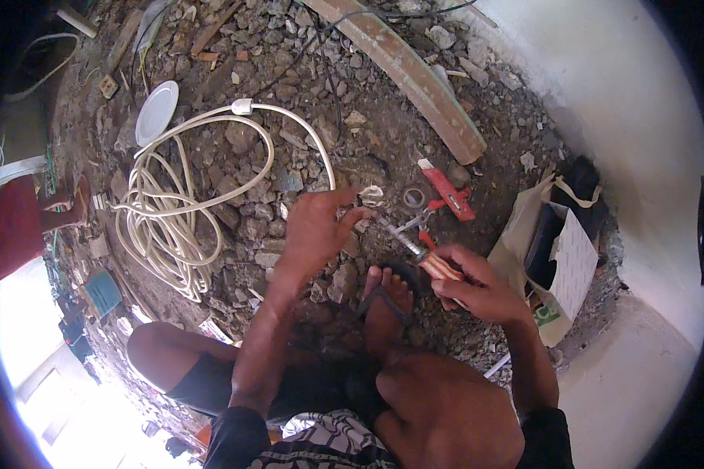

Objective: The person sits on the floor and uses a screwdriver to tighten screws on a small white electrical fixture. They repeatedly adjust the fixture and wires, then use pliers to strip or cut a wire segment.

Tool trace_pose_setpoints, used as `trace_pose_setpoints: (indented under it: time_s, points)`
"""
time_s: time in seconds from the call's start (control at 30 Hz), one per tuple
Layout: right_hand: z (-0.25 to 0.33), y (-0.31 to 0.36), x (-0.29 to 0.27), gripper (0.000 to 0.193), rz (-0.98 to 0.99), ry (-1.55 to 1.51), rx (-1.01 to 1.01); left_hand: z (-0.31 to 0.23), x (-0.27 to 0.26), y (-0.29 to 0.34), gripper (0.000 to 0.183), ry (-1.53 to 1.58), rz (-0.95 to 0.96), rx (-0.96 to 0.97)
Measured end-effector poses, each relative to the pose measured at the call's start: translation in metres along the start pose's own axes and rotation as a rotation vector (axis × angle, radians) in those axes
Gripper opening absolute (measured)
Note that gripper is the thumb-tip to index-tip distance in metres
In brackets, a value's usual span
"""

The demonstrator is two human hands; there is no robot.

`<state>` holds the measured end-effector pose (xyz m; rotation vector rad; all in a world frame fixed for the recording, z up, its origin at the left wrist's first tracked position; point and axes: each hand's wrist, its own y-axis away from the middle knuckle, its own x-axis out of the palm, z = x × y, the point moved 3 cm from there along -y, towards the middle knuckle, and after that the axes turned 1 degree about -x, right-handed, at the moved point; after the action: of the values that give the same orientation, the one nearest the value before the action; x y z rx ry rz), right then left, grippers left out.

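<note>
My left hand [317, 225] is closed, thumb and forefinger pinched together. A thick white cable [321, 148] runs into it from above; the part inside the fingers is hidden. My right hand [481, 285] grips a screwdriver [440, 266] by its orange-red striped handle. The metal shaft points up and left, its tip close to my left fingertips. Just beyond lie pliers with red handles [424, 217], a roll of grey tape [413, 197] and a red utility knife [450, 191] on the ground.
A coil of white cable [160, 227] with a white connector [242, 106] lies at left, near a white plate [157, 112]. Rubble and stones cover the ground. A wooden plank [414, 74] lies ahead. At right, an open bag with a box [575, 262] stands by the white wall [626, 94].
</note>
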<state>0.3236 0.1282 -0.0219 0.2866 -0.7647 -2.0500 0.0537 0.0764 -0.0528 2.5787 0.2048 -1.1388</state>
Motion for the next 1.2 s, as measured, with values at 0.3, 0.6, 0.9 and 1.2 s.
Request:
trace_pose_setpoints:
  time_s: [0.3, 0.6, 0.9, 1.2]
  points:
    - [0.027, -0.097, 0.027, 0.043, -0.348, -0.209, -0.292, -0.007, -0.022, -0.001, 0.041, 0.200, 0.155, 0.030]
    - [0.032, -0.131, 0.043, 0.032, -0.286, -0.292, -0.202, -0.032, 0.052, 0.087, 0.049, 0.481, -0.636, -0.194]
    - [0.030, -0.121, 0.076, 0.023, -0.390, -0.444, -0.209, -0.038, 0.075, 0.028, 0.037, 1.751, -0.678, -0.389]
    - [0.052, -0.062, 0.045, 0.024, -0.366, 0.504, -0.403, -0.019, 0.077, 0.034, 0.033, 1.656, -0.637, -0.386]
